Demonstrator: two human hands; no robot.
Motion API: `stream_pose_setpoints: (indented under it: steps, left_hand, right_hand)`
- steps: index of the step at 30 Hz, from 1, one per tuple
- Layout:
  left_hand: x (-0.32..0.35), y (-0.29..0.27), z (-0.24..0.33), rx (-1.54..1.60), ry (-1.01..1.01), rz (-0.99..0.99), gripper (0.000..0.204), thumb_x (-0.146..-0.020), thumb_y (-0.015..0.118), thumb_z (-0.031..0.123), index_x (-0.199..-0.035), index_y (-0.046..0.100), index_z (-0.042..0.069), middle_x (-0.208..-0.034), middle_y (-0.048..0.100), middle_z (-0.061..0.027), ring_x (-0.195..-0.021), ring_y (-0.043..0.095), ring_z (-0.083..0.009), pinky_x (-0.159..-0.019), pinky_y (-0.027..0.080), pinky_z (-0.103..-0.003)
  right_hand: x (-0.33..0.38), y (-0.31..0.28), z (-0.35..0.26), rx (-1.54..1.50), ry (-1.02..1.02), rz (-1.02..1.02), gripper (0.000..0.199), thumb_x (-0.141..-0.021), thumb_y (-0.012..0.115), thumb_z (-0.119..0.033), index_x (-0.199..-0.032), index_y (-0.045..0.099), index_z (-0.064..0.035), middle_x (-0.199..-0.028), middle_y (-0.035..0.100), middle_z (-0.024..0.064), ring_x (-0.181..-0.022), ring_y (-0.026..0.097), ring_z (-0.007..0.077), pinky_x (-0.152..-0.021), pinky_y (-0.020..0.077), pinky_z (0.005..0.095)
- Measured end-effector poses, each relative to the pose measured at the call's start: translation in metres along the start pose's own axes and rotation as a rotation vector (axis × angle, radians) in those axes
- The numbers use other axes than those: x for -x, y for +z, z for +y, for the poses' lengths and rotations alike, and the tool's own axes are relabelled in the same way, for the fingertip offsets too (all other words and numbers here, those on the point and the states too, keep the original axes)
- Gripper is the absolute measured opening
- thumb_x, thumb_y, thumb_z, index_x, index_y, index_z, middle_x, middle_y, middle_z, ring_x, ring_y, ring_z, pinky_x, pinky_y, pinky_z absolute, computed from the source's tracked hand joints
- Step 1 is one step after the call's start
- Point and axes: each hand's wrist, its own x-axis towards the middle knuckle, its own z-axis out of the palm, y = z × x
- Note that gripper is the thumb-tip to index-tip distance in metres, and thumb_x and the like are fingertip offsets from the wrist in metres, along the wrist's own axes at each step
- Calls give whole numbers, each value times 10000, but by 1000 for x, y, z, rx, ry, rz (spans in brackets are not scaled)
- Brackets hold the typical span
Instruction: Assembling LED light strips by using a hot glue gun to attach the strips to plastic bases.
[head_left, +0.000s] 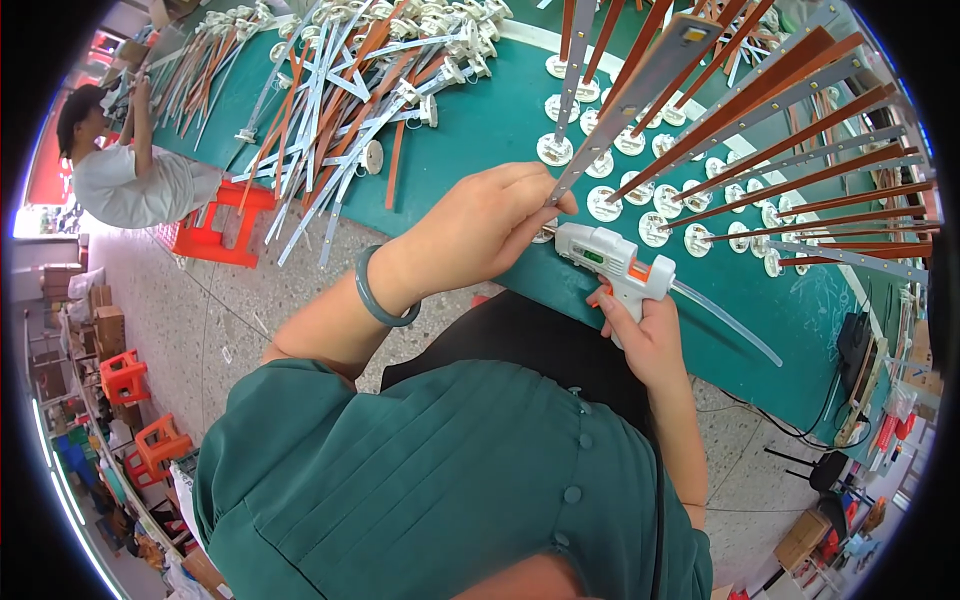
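Pointing leftward over the near edge of the bench (770, 350), the white glue gun (605, 250) lies along a line from its nozzle at left to its rear at right, the rear slightly closer to the person. Its handle drops toward the wearer, and a translucent glue stick (735, 325) trails from the back, slanting right and nearward. The right grip (645, 330) is wrapped around that handle. Just left of the nozzle, the left grip (500, 220) pinches a pale lamp strip (640, 85) near its lower end; the strip rises steeply, leaning right in the view. A white disc (543, 234) sits below these fingers, mostly hidden; I cannot tell whether the nozzle touches it.

Beyond and to the right, rows of white bases (604, 204) carry upright strips (790, 150), hemming the gun in on its far side. Green surface runs open between the bases and a loose pile of strips (340, 110) at far left, and more room lies nearward around the glue stick. Past the pile, beside a red stool (225, 230), I see another person (140, 185) in a white top.
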Motion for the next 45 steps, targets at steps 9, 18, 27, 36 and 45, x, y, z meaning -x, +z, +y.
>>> stream_pose_setpoints:
  steps: [9, 18, 27, 36, 45]
  left_hand:
    - [-1, -1, -1, 1, 13, 4, 142, -864, 581, -55, -977, 643, 5, -932, 649, -116, -841, 628, -296, -742, 505, -358]
    - [-1, 0, -1, 0, 3, -3, 138, -865, 585, -49, -975, 643, 11, -920, 645, -112, -837, 624, -299, -731, 498, -360]
    - [0, -1, 2, -6, 38, -36, 152, -852, 586, -58, -975, 647, 9, -927, 641, -115, -842, 619, -309, -738, 493, -368]
    - [-19, -7, -9, -60, 84, 61, 175, -859, 591, -30, -1019, 654, 0, -945, 662, -137, -864, 650, -311, -755, 515, -360]
    - [-47, 16, -17, -86, 78, 149, 208, -885, 616, 21, -1089, 649, 40, -941, 676, -112, -848, 670, -264, -743, 527, -335]
  right_hand:
    - [1, 1, 1, -89, 8, 48, 280, -912, 610, -113, -1136, 571, 49, -840, 637, 91, -615, 567, 97, -526, 446, 221]
    - [0, -2, -1, -74, 62, 45, 230, -909, 624, -117, -1072, 592, 43, -794, 628, 82, -574, 559, 99, -516, 434, 218]
    - [0, -4, -3, -127, 79, 43, 249, -915, 620, -128, -1086, 587, 50, -814, 643, 97, -581, 564, 104, -528, 439, 220]
    - [40, -31, 25, -403, -61, 90, 349, -907, 580, -142, -1185, 531, 65, -1051, 652, 234, -605, 582, 154, -574, 472, 257]
    - [41, -35, 35, -470, -123, 98, 381, -895, 591, -168, -1190, 522, 62, -1046, 642, 249, -602, 587, 179, -569, 478, 268]
